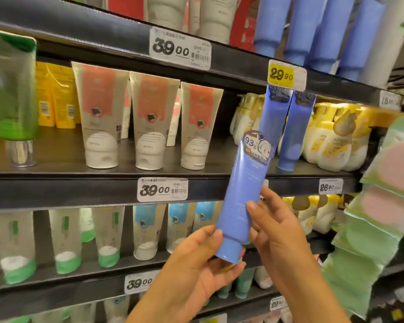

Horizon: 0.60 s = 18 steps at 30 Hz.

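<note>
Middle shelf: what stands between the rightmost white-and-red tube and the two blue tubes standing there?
Cream bottles with gold caps stand there; the held blue tube partly hides them. The head view shows this.

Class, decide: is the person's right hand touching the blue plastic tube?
Touching. The head view shows the right hand pinching the blue plastic tube between thumb and fingers.

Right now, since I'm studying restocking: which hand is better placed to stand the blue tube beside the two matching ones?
Probably right: the right hand grips the blue tube mid-body, nearer the shelved blue tubes; the left hand only cups its cap.
</note>
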Tool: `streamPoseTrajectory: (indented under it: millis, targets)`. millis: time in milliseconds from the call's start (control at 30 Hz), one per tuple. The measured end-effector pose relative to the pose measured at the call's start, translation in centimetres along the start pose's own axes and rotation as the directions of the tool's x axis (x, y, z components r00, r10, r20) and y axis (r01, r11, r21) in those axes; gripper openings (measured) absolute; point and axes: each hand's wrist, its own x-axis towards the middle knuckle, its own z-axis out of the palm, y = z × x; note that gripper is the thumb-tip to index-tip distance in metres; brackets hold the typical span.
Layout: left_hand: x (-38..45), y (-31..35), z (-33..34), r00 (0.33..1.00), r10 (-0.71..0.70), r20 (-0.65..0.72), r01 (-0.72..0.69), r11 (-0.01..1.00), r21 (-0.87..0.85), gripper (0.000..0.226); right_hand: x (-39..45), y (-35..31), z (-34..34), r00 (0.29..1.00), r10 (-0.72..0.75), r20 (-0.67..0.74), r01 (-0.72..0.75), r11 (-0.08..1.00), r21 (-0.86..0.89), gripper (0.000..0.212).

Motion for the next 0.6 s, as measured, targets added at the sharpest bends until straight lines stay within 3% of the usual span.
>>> streamPoseTrajectory:
  millis: [133,300,467,600]
  targets:
    - [0.9,0.2,1.3,0.999,0.027,-0.030,-0.025,0.998,0.052,0.040,1.5,-0.5,-0.8,0.999,0.031,0.017,-0.030,1.000,-0.008,0.050]
    - [1.9,0.9,2.9,0.996,0.070,-0.053,-0.064,0.993,0.101,0.047,3.8,-1.1,-1.4,0.996,0.079,0.041,-0.079,0.997,0.015,0.055]
    - [3.1,1.8,4.8,0.983,0.167,-0.078,-0.146,0.963,0.229,0.040,5.9,-1.6,-1.9,0.984,0.116,0.133,-0.124,0.991,0.047,0.038]
    - [4.1,2.4,5.4,0.963,0.237,-0.125,-0.180,0.917,0.357,0.035,6.7,-2.0,-2.7,0.966,0.136,0.220,-0.135,0.991,-0.021,0.061]
